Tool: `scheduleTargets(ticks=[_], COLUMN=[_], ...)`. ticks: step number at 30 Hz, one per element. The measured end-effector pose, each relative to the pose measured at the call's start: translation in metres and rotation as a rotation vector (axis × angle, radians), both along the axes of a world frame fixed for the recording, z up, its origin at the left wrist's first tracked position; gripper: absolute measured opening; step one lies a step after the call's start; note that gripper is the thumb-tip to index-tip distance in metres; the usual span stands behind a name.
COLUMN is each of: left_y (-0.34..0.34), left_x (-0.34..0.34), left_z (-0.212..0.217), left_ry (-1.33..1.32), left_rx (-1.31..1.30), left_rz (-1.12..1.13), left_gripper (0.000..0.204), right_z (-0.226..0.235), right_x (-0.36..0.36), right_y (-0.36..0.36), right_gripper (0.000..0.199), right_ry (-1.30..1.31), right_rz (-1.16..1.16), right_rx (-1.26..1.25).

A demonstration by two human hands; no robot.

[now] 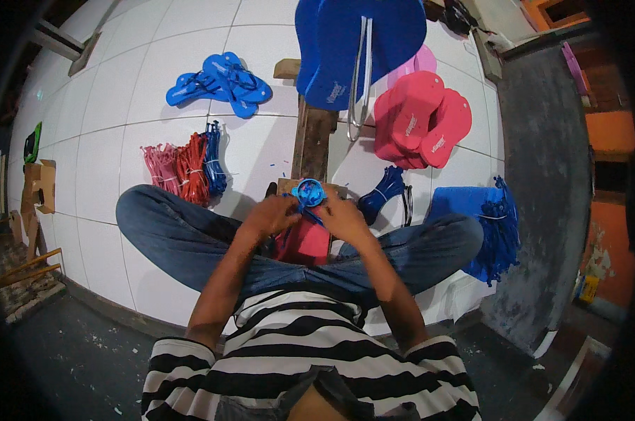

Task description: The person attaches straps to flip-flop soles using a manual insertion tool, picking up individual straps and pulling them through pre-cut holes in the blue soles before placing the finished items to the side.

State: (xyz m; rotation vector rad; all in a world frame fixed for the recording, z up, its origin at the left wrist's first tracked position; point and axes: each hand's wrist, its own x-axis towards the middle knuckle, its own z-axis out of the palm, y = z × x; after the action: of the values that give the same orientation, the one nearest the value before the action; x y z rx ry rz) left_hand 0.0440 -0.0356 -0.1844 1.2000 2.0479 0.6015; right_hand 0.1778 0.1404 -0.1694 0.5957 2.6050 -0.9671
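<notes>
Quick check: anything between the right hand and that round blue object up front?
Nothing visible stands in the way. The right hand is close by the round blue object, at its lower right in the picture; the left hand is at its lower left. Whether fingertips touch it is unclear.

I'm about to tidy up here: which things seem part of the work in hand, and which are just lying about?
Likely part of it:
round blue item
blue soles
pinkish-red soles
pink straps
red straps
blue straps
blue sandals

Apparently just lying about:
cardboard box
unclear green item
</notes>
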Motion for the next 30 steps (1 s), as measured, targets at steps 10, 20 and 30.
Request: scheduleTargets(ticks=[10, 20, 30], left_y=[0.032, 0.048, 0.047], left_x=[0.047, 0.077, 0.080], left_z=[-0.018, -0.060, -0.043], left_ry=[0.017, 0.491, 0.411], left_rx=[-0.086, 0.072, -0.033], left_rz=[-0.285, -0.287, -0.337], left_gripper=[0.032, 0.036, 0.030], right_z=[0.162, 0.249, 0.252], right_x=[0.018, -0.048, -0.060], right_y=[0.040, 0.042, 0.047], right_gripper=[0.049, 0.040, 0.039], right_ry=[0.289, 0.881, 0.860], right_rz=[-0.464, -0.134, -0.055], right_rx=[-1.546, -0.327, -0.090])
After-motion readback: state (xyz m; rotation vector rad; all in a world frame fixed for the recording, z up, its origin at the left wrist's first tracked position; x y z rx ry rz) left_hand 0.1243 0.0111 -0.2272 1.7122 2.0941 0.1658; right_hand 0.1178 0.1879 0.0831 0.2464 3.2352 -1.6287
